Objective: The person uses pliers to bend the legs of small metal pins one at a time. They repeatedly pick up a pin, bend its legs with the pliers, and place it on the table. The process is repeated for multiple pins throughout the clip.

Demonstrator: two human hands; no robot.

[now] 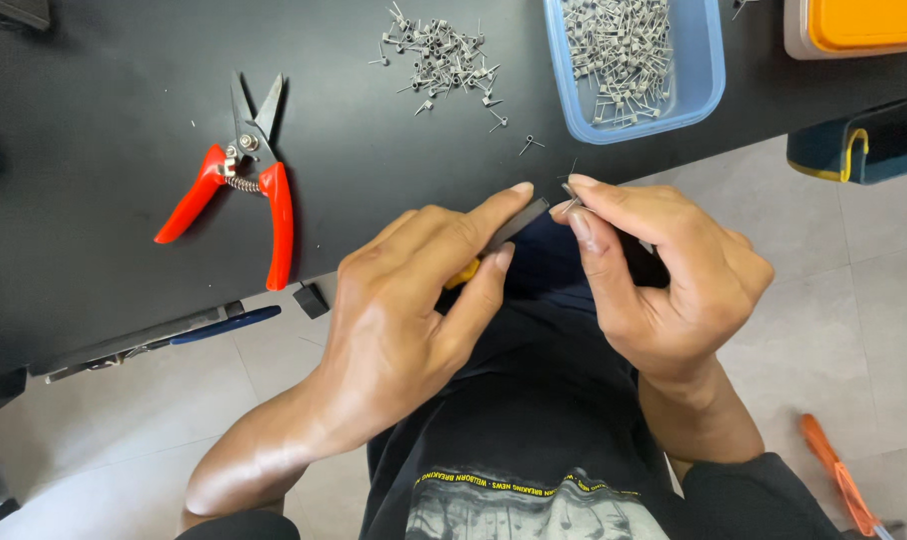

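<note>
Your left hand [414, 290] grips flat grey metal tool with yellow handle [514, 228]; your right hand [664, 270] pinches small grey wire coil [571, 203] at tool tip

Packaging in my view consists of containers only. A blue rectangular plastic tray [709, 95] with rounded corners stands on the black worktop [94, 150] at the far edge, right of centre, partly cut off by the frame. An orange lidded box on a pale base [859, 25] sits in the far right corner, also cut off. A printed strip with yellow lettering [524, 485] crosses my dark shirt. I see no signs or screens.
</note>
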